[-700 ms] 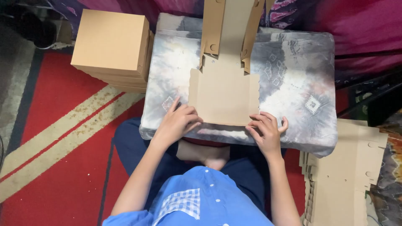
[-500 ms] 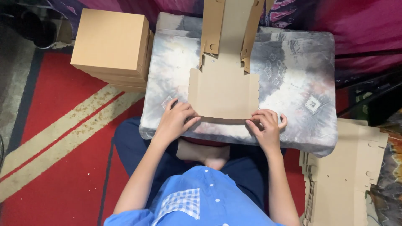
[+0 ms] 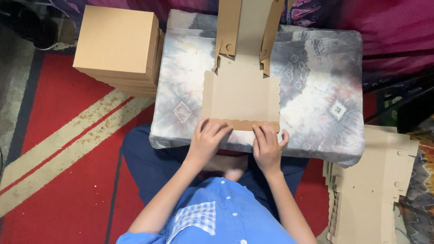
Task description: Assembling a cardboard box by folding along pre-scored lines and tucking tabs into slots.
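- Since the earlier frames, we are seeing both hands drawing inward along the near edge of the flat cardboard box blank (image 3: 242, 97), and the scalloped front flap (image 3: 246, 124), earlier lying flat, is now turning up along its crease
- We are judging the step in hand to be the folding of that near flap; the blank is lying on the grey-and-white patterned cushion (image 3: 316, 90), with its far end and two narrow side arms running up past the top of the view
- Left hand (image 3: 207, 138) is pressing on the flap's left part, fingers close together and curled over the fold; we cannot tell whether the thumb is tucked beneath
- Right hand (image 3: 267, 144) is pressing the right part, fingers together and flat on the board, thumb standing out to the side
- We are judging that the next move is calling for even pressure along the whole crease, so the flap is bending straight and not buckling
- Board is plain brown, matte, stiff, with wavy die-cut edges and small round holes in the side arms
- Cushion is looking soft and is yielding little support under a crease
- Stack of closed brown boxes (image 3: 117, 45) is standing on the red striped carpet (image 3: 58, 149), just beside the cushion's left edge
- Pile of unfolded blanks (image 3: 366, 194) is lying to the right, near the knee
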